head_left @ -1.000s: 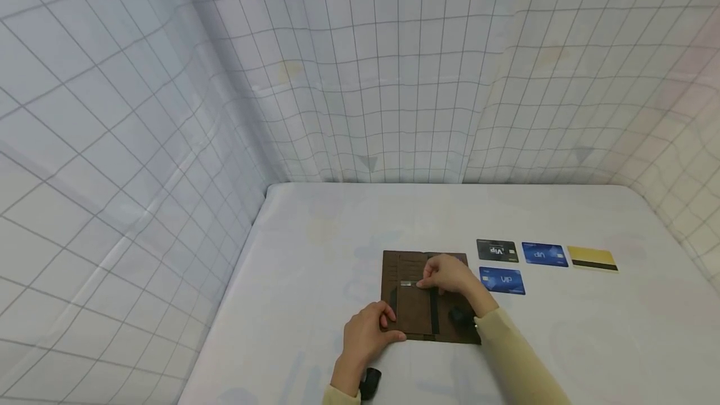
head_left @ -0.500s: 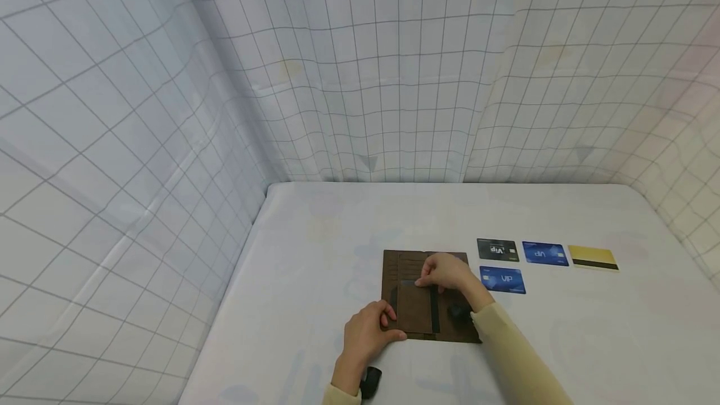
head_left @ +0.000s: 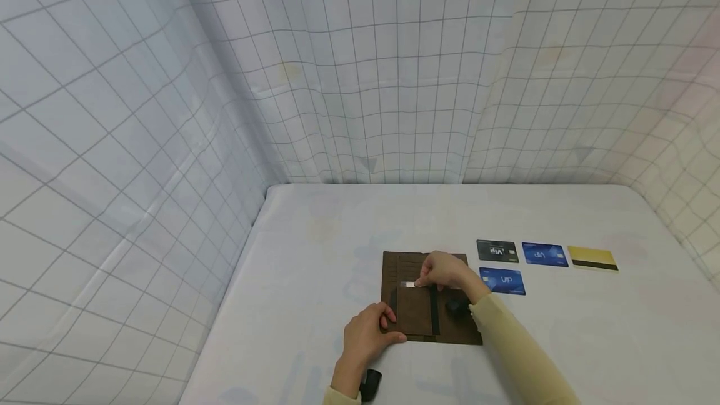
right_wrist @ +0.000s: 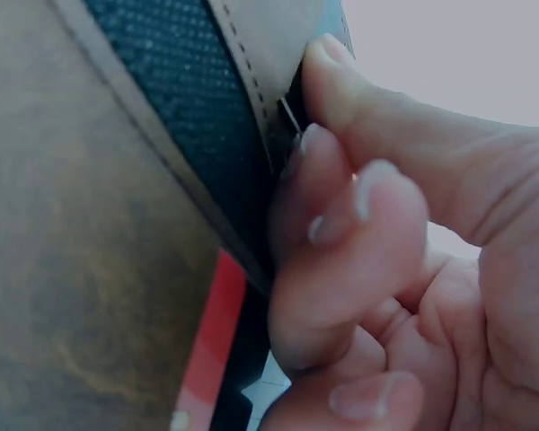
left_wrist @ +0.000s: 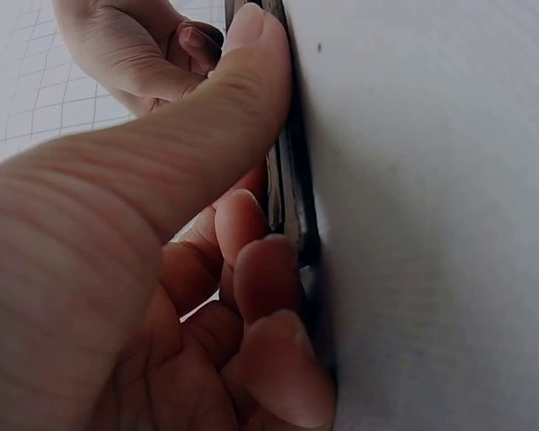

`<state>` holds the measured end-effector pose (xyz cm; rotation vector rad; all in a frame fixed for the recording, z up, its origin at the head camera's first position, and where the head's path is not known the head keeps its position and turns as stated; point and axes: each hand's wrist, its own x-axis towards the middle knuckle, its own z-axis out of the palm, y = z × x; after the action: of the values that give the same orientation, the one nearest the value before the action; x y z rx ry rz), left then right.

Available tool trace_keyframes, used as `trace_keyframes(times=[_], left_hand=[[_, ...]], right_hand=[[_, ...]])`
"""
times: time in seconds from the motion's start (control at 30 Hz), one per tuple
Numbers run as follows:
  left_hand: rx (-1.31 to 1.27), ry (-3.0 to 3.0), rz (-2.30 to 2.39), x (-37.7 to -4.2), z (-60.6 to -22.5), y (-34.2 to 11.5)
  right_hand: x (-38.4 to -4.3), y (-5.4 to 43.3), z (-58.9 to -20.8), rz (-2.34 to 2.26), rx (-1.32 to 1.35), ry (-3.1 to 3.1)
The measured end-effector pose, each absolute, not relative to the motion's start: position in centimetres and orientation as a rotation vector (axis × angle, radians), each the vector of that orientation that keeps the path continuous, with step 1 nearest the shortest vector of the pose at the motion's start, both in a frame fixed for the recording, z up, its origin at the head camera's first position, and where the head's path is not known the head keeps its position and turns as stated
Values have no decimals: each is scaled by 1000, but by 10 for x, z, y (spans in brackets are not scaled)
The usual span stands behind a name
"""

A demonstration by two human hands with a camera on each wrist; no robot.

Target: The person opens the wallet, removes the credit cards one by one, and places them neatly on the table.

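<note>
A brown wallet (head_left: 415,311) lies unfolded on the white table, card slots along its far part and a pocket panel in the middle. My left hand (head_left: 367,332) holds the wallet's near-left corner, its thumb along the near edge and fingers curled at the left side. At the pocket's far edge, my right hand (head_left: 444,269) pinches a thin glossy card (head_left: 408,284), of which a pale strip shows above the pocket. The rest of that card is hidden. In the right wrist view, thumb and forefinger meet beside the stitched pocket edge (right_wrist: 242,63); a red strip (right_wrist: 214,323) shows lower down.
To the wallet's right lie a black VIP card (head_left: 497,251), a blue VIP card (head_left: 544,254) and a yellow card (head_left: 592,258) in a row. Another blue VIP card (head_left: 502,280) lies in front of the black one. White grid-patterned cloth (head_left: 371,80) hangs behind the table.
The strip above the pocket goes from grey to dark, then to bright white. My right hand shifts very slightly left; the left hand stays at the corner.
</note>
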<state>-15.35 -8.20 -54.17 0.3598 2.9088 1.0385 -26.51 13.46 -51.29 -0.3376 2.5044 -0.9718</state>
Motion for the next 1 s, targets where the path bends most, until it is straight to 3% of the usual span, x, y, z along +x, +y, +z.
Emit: trace_keyframes(times=[1.0], left_hand=[[362,2908,1034,-153,-542,-82]], right_hand=[[-268,138,-513,-1009,-327,2523]])
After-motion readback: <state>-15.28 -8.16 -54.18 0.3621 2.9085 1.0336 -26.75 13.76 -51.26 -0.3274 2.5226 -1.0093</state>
